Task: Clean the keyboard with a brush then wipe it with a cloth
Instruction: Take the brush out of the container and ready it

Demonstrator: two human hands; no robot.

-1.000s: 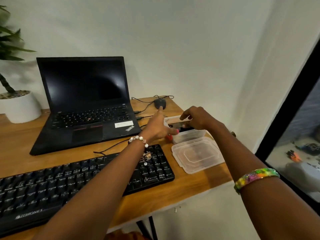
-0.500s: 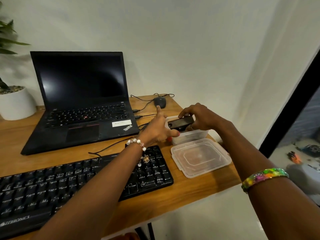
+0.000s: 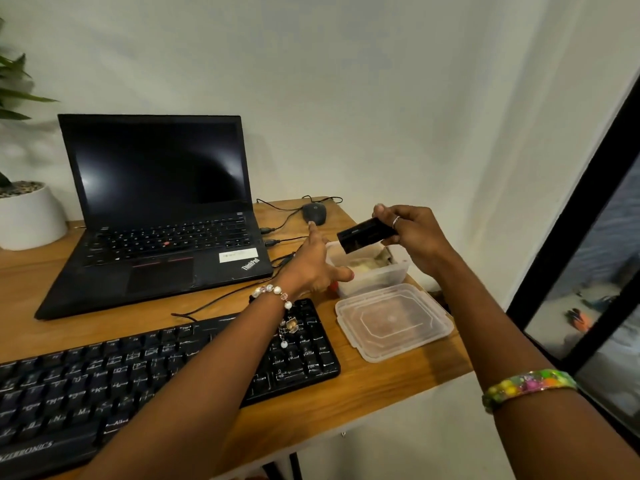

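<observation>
The right hand [image 3: 412,233] is raised above an open plastic tub [image 3: 370,270], its fingers and thumb curled round one end of a small black rectangular case [image 3: 365,234], smooth and slightly glossy, which tilts down to the left over the tub. Whether this case is the brush cannot be told. A thin ring shows on one finger, and a bright, multicoloured band [image 3: 526,384] circles the forearm.

The left hand [image 3: 317,263] is spread, fingers straight and apart, holding nothing: the forefinger points up towards the mouse [image 3: 314,213], the thumb lies against the tub's near left wall. A bracelet [image 3: 273,292] of round pale beads with a dangling charm sits at the wrist.

The tub is translucent, rectangular with rounded corners, and holds something pale and crumpled, too blurred to name. Its lid [image 3: 393,322], of the same cloudy plastic with a stepped, ridged centre, lies flat just in front of it.

The keyboard [image 3: 145,379] is matt black with white-lettered keys and lies along the near edge of the desk [image 3: 381,382], under the left forearm, its right end near the lid. The desk is warm, grained wood. Behind the keyboard stands an open black laptop [image 3: 156,209] with a dark screen, cables trailing from its right side. A smooth white round pot [image 3: 29,214] stands at far left
</observation>
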